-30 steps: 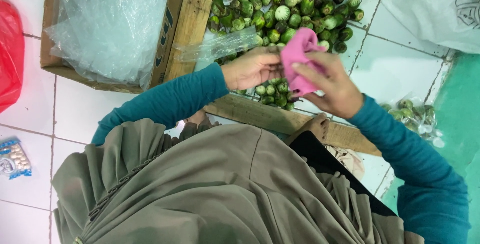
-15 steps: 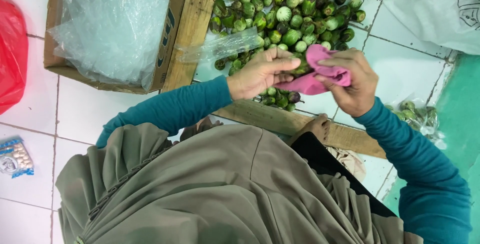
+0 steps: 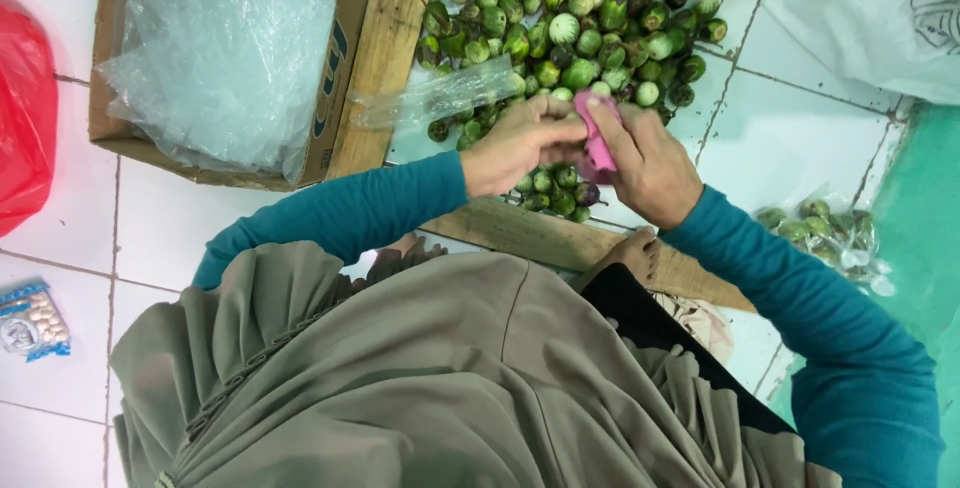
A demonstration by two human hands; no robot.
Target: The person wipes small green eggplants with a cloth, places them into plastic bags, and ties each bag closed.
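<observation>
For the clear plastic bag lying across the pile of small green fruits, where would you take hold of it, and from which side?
Probably by the bag's free left end, coming from the left over the wooden plank. That end lies flat and clear of the fruits; the right end runs toward the left hand and right hand, which pinch a pink cloth.

A small pink bag [image 3: 597,138] is pinched between the left hand [image 3: 517,144] and the right hand [image 3: 652,165] above a heap of small round green eggplants [image 3: 575,18] spread on the white tiled floor [image 3: 800,148]. A cardboard box [image 3: 345,68] stuffed with clear plastic bags [image 3: 225,48] is seen alongside, a red bag [image 3: 22,118] at the edge.
</observation>
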